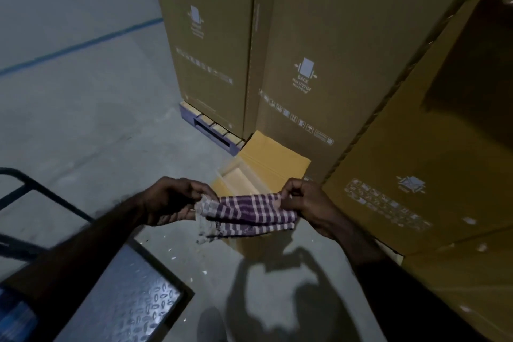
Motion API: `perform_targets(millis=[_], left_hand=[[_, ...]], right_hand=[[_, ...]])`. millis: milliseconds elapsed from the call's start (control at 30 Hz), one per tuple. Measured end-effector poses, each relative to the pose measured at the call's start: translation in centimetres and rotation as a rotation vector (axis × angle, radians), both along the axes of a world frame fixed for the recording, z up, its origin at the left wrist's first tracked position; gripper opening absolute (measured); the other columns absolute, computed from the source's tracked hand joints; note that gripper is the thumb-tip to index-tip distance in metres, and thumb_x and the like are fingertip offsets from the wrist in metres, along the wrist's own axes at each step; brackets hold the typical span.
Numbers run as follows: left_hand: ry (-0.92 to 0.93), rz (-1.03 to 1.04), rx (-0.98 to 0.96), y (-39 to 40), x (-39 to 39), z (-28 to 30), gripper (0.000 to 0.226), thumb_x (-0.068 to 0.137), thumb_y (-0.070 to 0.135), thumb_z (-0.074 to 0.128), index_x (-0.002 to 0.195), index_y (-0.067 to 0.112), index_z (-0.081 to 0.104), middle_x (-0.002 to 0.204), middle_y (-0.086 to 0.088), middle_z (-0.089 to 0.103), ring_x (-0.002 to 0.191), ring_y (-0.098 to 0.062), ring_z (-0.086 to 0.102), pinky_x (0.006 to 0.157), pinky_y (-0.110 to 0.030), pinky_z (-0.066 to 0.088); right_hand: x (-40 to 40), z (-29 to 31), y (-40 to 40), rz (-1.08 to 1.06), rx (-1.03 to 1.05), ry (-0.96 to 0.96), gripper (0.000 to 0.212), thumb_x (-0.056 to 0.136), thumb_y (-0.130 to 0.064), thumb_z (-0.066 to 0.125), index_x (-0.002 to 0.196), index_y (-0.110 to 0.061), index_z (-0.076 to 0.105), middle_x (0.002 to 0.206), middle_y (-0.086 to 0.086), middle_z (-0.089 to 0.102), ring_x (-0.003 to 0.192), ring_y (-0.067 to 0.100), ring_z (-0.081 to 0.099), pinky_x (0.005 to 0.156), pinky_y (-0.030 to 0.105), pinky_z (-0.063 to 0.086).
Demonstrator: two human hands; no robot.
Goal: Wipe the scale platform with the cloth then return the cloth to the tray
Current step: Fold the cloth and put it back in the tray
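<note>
A: Both hands are up in front of the person, each pinching one end of the checked cloth (pixel 245 212). What do you make of the grip?

B: Left hand (pixel 172 200) has its fingers closed on the frayed, pale end; right hand (pixel 308 204) has thumb and fingers pressed together on the other end. The purple-and-white cloth hangs folded in layers between them, stretched roughly level.

A: Going by size, what surrounds them?

B: Tall cardboard cartons (pixel 291 58) fill the far and right side, printed with white handling symbols; the leftmost one stands on a pallet (pixel 206 126). Grey concrete floor (pixel 83 119) takes the left, crossed by a blue line (pixel 83 46).

A: And the scale platform?

B: Its checker-plate steel surface (pixel 133 300), in a dark frame, lies at lower left, below the left forearm and well apart from the cloth.

A: Where is the tray?

B: A shallow open cardboard tray (pixel 266 158) sits on the floor against the cartons, directly beyond and beneath the cloth. I cannot tell whether cloth and tray touch.

A: Anything smaller?

B: Pale flecks (pixel 172 253) scattered on the floor beside the platform corner, and the shadow (pixel 277 300) of arms and cloth falls on the floor below.
</note>
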State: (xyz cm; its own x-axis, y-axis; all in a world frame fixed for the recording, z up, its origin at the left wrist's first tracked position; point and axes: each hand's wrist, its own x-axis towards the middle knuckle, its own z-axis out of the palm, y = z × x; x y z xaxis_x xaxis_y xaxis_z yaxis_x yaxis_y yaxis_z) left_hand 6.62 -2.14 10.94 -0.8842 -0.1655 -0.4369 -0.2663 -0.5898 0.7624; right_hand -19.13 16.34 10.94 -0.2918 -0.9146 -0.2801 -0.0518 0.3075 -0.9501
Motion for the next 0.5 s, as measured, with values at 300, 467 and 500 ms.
perform_targets(millis=[300, 467, 500], left_hand=[[-0.011, -0.211, -1.527, -4.6, -5.2, -2.6, 0.037, 0.078, 0.012, 0.077, 0.111, 0.022, 0.062, 0.096, -0.001, 0.065, 0.084, -0.015, 0.063, 0.073, -0.032, 0.056], [0.209, -0.341, -2.074, -4.8, -7.0, -6.4, 0.050, 0.073, 0.007, 0.079, 0.120, 0.011, 0.063, 0.102, -0.015, 0.064, 0.086, -0.024, 0.058, 0.064, -0.030, 0.049], [0.208, -0.351, -2.092, -4.9, -7.3, -7.1, 0.055, 0.070, 0.006, 0.081, 0.121, 0.010, 0.061, 0.105, -0.016, 0.065, 0.091, -0.026, 0.058, 0.067, -0.032, 0.053]], right_hand=[[1.1, -3.3, -5.4, 0.281, -0.107, 0.969, 0.019, 0.076, -0.009, 0.054, 0.093, -0.009, 0.064, 0.092, 0.010, 0.056, 0.086, 0.025, 0.048, 0.064, 0.029, 0.027], [0.6, -7.0, -5.2, 0.323, -0.203, 1.214, 0.029, 0.084, -0.009, 0.044, 0.105, 0.000, 0.063, 0.098, 0.023, 0.068, 0.090, 0.034, 0.063, 0.082, 0.039, 0.048], [0.3, -7.7, -4.8, 0.326, -0.256, 1.256, 0.028, 0.088, -0.006, 0.047, 0.105, 0.002, 0.067, 0.100, 0.023, 0.070, 0.092, 0.034, 0.066, 0.086, 0.040, 0.053]])
